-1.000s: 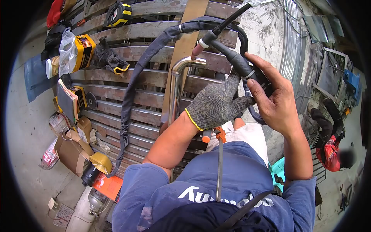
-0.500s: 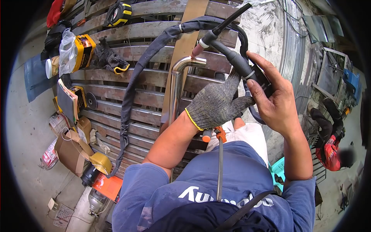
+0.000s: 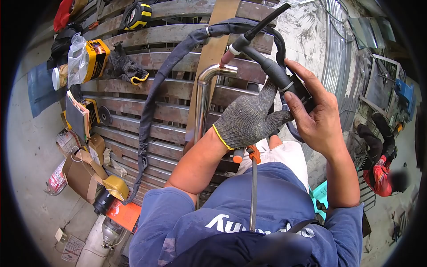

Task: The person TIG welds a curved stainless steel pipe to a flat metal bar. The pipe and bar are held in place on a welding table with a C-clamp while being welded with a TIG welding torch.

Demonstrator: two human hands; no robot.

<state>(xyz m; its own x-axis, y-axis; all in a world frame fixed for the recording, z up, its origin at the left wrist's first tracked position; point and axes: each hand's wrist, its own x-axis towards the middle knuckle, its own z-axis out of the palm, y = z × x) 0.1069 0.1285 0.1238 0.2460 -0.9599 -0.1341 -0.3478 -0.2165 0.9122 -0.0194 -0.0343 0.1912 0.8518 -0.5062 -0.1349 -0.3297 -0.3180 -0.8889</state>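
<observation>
A TIG welding torch (image 3: 275, 73) with a black handle and pink ceramic cup slants above the bench. Its tip meets, or nearly meets, a shiny bent steel pipe (image 3: 202, 102) at the elbow. My right hand (image 3: 316, 111), bare, grips the torch handle, thumb on the near side and index finger along the far side. In a grey knit glove with yellow cuff, my left hand (image 3: 249, 116) is at the torch's underside; its fingers pass behind the handle and their tips are hidden. The torch's dark sleeved cable (image 3: 153, 95) loops over the bench.
The slatted metal bench (image 3: 171, 33) carries a tape measure (image 3: 138, 16), a spare glove (image 3: 126, 66) and a yellow-black box (image 3: 97, 58). An open cardboard box (image 3: 82, 175) stands left. Another person in red (image 3: 380, 178) is at the far right. An orange-handled tool (image 3: 253, 153) lies near my lap.
</observation>
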